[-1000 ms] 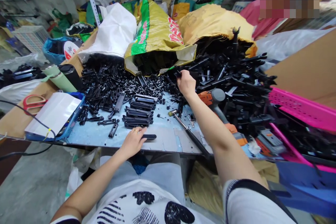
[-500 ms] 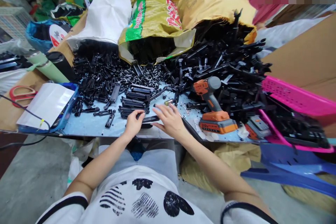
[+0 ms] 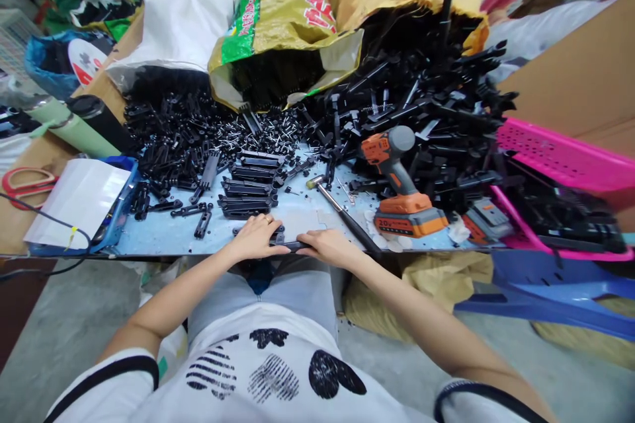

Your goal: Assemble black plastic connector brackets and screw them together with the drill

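At the near edge of the table, a black plastic part [image 3: 296, 246] lies between my two hands. My left hand [image 3: 255, 238] is closed over its left end, and a second black piece shows just behind those fingers. My right hand [image 3: 328, 246] pinches the right end with thumb and fingers. Straight behind my hands is a row of long black parts [image 3: 251, 186], laid side by side. A hammer [image 3: 342, 211] with a black handle lies slanted to the right of them, touched by neither hand.
An orange and grey cordless driver [image 3: 397, 185] stands on its battery at right, near a pink basket [image 3: 560, 152]. Heaps of black parts [image 3: 169, 139] and small screws spill from sacks behind. A blue tray [image 3: 131, 192] with white paper and red scissors [image 3: 30, 186] is at left.
Both hands have come down toward the table's near edge and closed on the black part. The hammer, partly covered by my right hand before, now shows whole. The view has tilted slightly downward.
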`<state>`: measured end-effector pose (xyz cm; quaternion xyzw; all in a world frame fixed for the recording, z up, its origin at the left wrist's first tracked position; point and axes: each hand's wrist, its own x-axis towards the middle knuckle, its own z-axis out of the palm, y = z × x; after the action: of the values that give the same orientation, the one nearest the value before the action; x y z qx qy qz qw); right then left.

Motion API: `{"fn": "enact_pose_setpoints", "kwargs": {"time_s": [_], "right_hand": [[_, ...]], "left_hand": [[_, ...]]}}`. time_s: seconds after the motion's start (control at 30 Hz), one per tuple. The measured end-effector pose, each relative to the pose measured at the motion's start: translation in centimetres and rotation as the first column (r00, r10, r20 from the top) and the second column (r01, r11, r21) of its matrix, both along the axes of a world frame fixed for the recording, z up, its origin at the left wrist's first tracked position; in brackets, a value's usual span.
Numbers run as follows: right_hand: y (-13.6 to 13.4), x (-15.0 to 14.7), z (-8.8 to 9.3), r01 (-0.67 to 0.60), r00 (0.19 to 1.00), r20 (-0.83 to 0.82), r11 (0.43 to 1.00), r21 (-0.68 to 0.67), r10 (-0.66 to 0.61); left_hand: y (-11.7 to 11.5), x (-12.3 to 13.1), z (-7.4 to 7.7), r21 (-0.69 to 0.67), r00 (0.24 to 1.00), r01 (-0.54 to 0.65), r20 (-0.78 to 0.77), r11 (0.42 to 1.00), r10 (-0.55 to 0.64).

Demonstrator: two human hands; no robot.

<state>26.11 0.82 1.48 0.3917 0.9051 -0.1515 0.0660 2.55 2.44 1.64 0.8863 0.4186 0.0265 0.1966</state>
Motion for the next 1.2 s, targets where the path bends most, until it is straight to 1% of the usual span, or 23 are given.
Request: {"fn": "enact_pose_setpoints", "kwargs": {"time_s": [0.17,0.23,0.3,0.37,0.47,0.53,0.63,0.7,0.77,0.83,0.9,0.97,1.0,1.03,1.07,1.1,1.13,1.17,1.2], "right_hand": [[-0.1,0.1,0.4,0.048,0.997,0.058,0.999,-0.005,-0.047],[-0.2,0.1,0.4,0.056,0.996,0.072,0.998,-0.013,-0.055],[-0.3,0.0,0.6,0.073,0.994,0.083,0.997,0.007,-0.073],[-0.5,-0.4,1.0,0.085,0.992,0.090,0.994,0.063,-0.090],[-1.0,-1.1,2.1,0.075,0.990,0.103,0.983,0.169,-0.093],[-1.2,-1.6,2.8,0.059,0.989,0.115,0.971,0.230,-0.087],[-1.2,-2.1,3.6,0.021,0.990,0.125,0.955,0.296,-0.060],[-1.0,-2.1,3.7,-0.008,0.992,0.122,0.947,0.320,-0.032],[-0.5,-2.0,3.6,-0.026,0.993,0.116,0.946,0.322,-0.012],[0.1,-1.5,3.0,-0.037,0.994,0.109,0.954,0.296,0.005],[0.7,-0.7,2.2,-0.035,0.996,0.087,0.967,0.253,0.014],[1.6,0.4,1.4,-0.014,0.999,0.039,0.977,0.214,0.005],[2.1,1.0,1.0,0.015,1.000,0.009,0.979,0.203,-0.018],[2.8,1.7,0.7,0.071,0.997,-0.020,0.976,0.206,-0.068],[3.6,2.2,0.6,0.157,0.988,-0.044,0.963,0.221,-0.151],[4.6,2.8,0.5,0.271,0.962,-0.055,0.932,0.242,-0.266],[5.6,3.2,0.4,0.399,0.915,-0.054,0.877,0.266,-0.400],[6.8,3.5,0.4,0.517,0.848,-0.043,0.807,0.286,-0.528],[7.9,3.7,0.5,0.606,0.777,-0.025,0.737,0.299,-0.629]], "left_hand": [[0.1,0.3,0.0,0.039,0.999,0.006,-0.050,0.999,-0.004],[0.2,0.4,-0.1,0.050,0.998,0.023,-0.058,0.998,-0.020],[0.2,0.5,-0.1,0.059,0.998,0.046,-0.050,0.997,-0.043],[0.1,0.4,0.0,0.069,0.999,0.038,-0.022,0.997,-0.036],[-0.1,0.0,-0.2,0.092,0.998,-0.035,0.049,0.995,0.031],[-0.3,-0.3,-0.5,0.122,0.994,-0.067,0.097,0.990,0.055],[-0.6,-0.8,-1.3,0.186,0.990,-0.062,0.139,0.981,0.036],[-0.8,-1.0,-1.7,0.214,0.989,-0.057,0.147,0.975,0.026],[-1.0,-1.1,-1.8,0.221,0.990,-0.066,0.140,0.973,0.035],[-0.9,-0.8,-1.5,0.205,0.995,-0.050,0.095,0.977,0.031],[-0.3,0.1,-0.9,0.212,0.998,0.038,0.037,0.977,-0.047],[1.2,1.5,-0.1,0.269,0.991,0.130,-0.003,0.954,-0.134],[2.3,2.3,0.1,0.311,0.988,0.149,-0.021,0.939,-0.150],[3.6,3.3,0.3,0.347,0.989,0.149,-0.043,0.926,-0.143],[5.0,4.4,0.4,0.368,0.991,0.132,-0.075,0.921,-0.112],[6.4,5.4,0.4,0.370,0.989,0.122,-0.120,0.921,-0.083],[7.7,6.4,0.3,0.357,0.984,0.116,-0.166,0.927,-0.060],[8.8,7.2,0.2,0.342,0.979,0.114,-0.201,0.933,-0.046],[9.6,7.9,0.1,0.330,0.975,0.113,-0.221,0.937,-0.040]]}}
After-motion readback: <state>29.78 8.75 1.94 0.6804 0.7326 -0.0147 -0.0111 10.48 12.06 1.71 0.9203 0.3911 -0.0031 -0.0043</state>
